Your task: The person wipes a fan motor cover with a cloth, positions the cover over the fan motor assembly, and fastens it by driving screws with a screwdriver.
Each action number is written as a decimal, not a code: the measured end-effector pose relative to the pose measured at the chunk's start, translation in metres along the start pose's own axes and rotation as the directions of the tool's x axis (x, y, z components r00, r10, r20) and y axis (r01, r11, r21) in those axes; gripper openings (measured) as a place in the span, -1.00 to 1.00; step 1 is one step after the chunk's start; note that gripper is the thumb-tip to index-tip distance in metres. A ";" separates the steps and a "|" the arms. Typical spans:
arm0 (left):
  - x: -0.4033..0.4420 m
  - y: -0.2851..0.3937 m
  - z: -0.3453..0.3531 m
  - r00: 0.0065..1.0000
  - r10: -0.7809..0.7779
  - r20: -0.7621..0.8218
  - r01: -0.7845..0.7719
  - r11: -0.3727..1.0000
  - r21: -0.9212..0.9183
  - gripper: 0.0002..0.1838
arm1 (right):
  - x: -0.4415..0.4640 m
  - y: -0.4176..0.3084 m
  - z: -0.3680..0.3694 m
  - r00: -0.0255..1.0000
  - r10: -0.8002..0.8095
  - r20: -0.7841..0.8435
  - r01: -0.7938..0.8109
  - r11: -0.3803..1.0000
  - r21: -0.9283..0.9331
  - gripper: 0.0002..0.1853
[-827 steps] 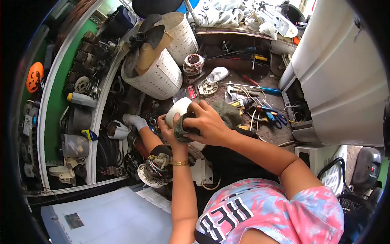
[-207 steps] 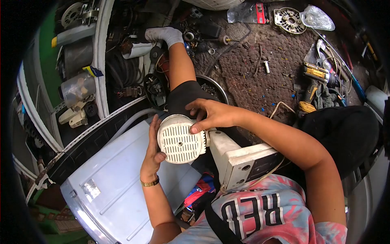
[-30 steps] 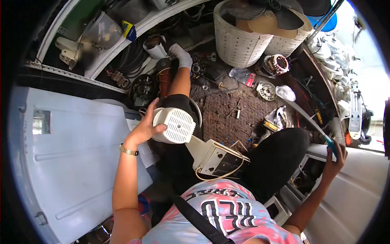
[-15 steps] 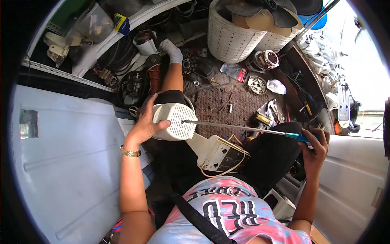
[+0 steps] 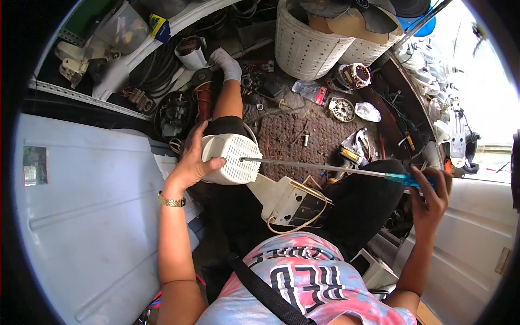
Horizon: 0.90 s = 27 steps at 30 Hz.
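My left hand [image 5: 196,164] grips the side of a white slotted motor housing [image 5: 233,162], its thumb resting on the near face. My right hand [image 5: 430,197] is closed round the blue handle of a long screwdriver [image 5: 325,167]. The shaft runs level across my lap, and its tip sits at the hole in the middle of the slotted face. A white fan base [image 5: 290,203] with a dark panel and a looped cord lies in my lap, joined to the housing by its neck.
Beyond my knee a yellow and black power drill [image 5: 349,157] lies on the brown mat [image 5: 287,138]. White perforated tubs [image 5: 309,51] stand behind a motor stator [image 5: 353,76]. A pale blue panel [image 5: 97,216] is at the left, with cluttered shelves above it.
The screwdriver has swung from pointing up and away to lying level, its tip now at the housing's centre. My right hand has shifted slightly outward over the last half second.
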<state>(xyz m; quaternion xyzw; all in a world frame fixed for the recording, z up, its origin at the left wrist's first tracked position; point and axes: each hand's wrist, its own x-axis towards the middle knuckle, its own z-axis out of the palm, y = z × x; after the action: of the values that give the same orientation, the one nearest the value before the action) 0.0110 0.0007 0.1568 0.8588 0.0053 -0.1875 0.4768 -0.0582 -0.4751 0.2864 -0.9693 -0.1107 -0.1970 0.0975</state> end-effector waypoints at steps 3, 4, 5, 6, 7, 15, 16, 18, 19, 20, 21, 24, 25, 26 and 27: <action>0.001 -0.002 0.000 1.000 0.005 -0.013 -0.004 1.000 0.013 0.37 | 0.019 -0.009 -0.033 0.967 -0.248 -0.055 0.235 0.956 -0.177 -0.51; 0.001 -0.002 0.000 1.000 0.003 -0.006 -0.003 1.000 0.008 0.36 | 0.026 -0.013 -0.043 0.946 -0.320 -0.059 0.299 0.926 -0.230 -0.50; 0.001 -0.001 0.000 1.000 0.001 0.000 -0.001 1.000 0.003 0.35 | 0.035 -0.016 -0.052 0.921 -0.378 -0.092 0.345 0.903 -0.257 -0.53; 0.000 0.000 0.000 1.000 -0.002 0.004 0.002 1.000 -0.001 0.35 | 0.044 -0.020 -0.060 0.891 -0.436 -0.123 0.390 0.876 -0.283 -0.56; 0.000 -0.001 0.000 1.000 -0.003 0.006 0.003 1.000 -0.002 0.34 | 0.048 -0.022 -0.064 0.857 -0.492 -0.152 0.431 0.847 -0.311 -0.59; -0.001 -0.002 0.000 1.000 -0.022 -0.004 0.022 1.000 0.001 0.34 | 0.102 -0.045 -0.124 0.838 -0.466 0.285 0.478 0.878 0.031 -0.33; -0.001 -0.001 0.000 1.000 -0.026 -0.002 0.026 1.000 0.006 0.34 | 0.105 -0.050 -0.126 0.836 -0.440 0.328 0.463 0.886 0.008 -0.35; -0.002 0.003 0.000 0.999 -0.037 -0.004 0.037 0.999 0.015 0.34 | 0.111 -0.060 -0.130 0.825 -0.385 0.413 0.440 0.897 -0.041 -0.39; -0.003 0.003 -0.001 0.999 -0.036 -0.002 0.036 0.999 0.013 0.35 | 0.113 -0.064 -0.128 0.799 -0.430 0.421 0.523 0.842 -0.131 -0.36; -0.003 0.002 -0.001 0.999 -0.035 0.001 0.035 0.999 0.012 0.35 | 0.114 -0.068 -0.127 0.780 -0.466 0.417 0.574 0.798 -0.183 -0.41; -0.002 0.002 -0.001 0.999 -0.033 0.004 0.033 0.999 0.010 0.35 | 0.116 -0.072 -0.127 0.761 -0.501 0.413 0.620 0.748 -0.236 -0.45; -0.002 0.003 0.000 0.999 -0.032 -0.020 0.033 0.998 0.048 0.36 | 0.118 -0.072 -0.126 0.740 -0.524 0.421 0.649 0.721 -0.244 -0.51; -0.002 0.002 0.001 0.999 -0.034 -0.023 0.035 0.999 0.039 0.37 | 0.117 -0.068 -0.124 0.758 -0.493 0.426 0.610 0.768 -0.196 -0.52; -0.002 0.001 0.001 0.999 -0.035 -0.025 0.036 0.999 0.031 0.37 | 0.116 -0.065 -0.123 0.775 -0.462 0.431 0.566 0.811 -0.150 -0.52; -0.001 0.000 0.001 0.999 -0.034 -0.025 0.035 0.999 0.024 0.38 | 0.117 -0.063 -0.119 0.818 -0.345 0.460 0.428 0.899 -0.088 -0.52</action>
<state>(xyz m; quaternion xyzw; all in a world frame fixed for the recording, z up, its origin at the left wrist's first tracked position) 0.0098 -0.0001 0.1569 0.8666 0.0236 -0.1853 0.4628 -0.0119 -0.4221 0.4501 -0.9501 -0.3056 -0.0020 -0.0632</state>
